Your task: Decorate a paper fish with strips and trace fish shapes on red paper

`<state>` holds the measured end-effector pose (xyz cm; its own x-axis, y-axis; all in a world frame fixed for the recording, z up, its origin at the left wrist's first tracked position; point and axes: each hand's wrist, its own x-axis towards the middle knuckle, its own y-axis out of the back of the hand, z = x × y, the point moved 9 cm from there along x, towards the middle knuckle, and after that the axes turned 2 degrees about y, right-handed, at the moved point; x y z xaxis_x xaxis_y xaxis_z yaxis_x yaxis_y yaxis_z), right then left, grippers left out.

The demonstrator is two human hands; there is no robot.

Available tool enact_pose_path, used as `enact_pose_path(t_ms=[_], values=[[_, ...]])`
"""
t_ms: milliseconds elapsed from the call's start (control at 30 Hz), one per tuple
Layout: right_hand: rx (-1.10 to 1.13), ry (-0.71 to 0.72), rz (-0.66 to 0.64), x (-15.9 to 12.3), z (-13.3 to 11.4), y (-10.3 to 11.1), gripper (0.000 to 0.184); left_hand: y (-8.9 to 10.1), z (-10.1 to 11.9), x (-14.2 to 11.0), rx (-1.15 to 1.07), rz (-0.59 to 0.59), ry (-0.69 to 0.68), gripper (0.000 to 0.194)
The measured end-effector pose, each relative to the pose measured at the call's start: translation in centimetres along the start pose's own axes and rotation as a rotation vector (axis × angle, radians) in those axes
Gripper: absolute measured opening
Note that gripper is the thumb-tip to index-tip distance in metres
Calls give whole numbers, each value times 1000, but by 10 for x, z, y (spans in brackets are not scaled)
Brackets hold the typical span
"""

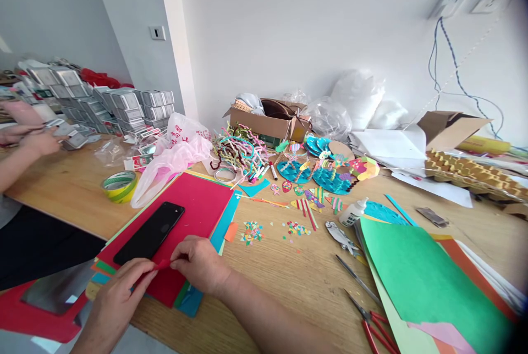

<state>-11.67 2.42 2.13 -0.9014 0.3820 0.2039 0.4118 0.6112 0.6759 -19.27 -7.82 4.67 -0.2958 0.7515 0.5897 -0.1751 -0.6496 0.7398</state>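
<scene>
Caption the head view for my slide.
Left hand and right hand pinch a small red piece over a red sheet bearing a black phone.

Left hand point(119, 294) bare; right hand point(203, 264), right forearm point(264, 313) bare.

Small red paper point(163, 264) — between hands point(201, 264)

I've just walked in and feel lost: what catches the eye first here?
Probably the bright red sheet, left of centre, with a black phone on it. The left hand and right hand hold a small red piece nearby. At lower right lies a large green sheet.
</scene>
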Motion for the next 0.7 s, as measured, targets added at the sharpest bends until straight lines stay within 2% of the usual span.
enact_pose_path(t_ms=[167,233,333,400,500,600,700], values=[[-133,10,20,-6,-3,1,13,3,10,3,46,22,-75,34],[-237,26,7,-9,-4,0,8,4,7,1,51,29,-80,31],[-302,45,-8,-10,-5,-3,16,2,-2,-3,83,-32,-116,23],[-309,66,-9,-10,-8,-4,14,-1,-15,-3,112,-89,-94,27],[-313,91,-6,-8,-13,-5,12,-7,-47,4,131,-135,56,40],[-322,111,-8,-5,-17,-6,9,-28,-77,13,156,-240,167,59],[-340,137,-18,-2,-19,-8,9,-50,-101,16,196,-349,238,69]])
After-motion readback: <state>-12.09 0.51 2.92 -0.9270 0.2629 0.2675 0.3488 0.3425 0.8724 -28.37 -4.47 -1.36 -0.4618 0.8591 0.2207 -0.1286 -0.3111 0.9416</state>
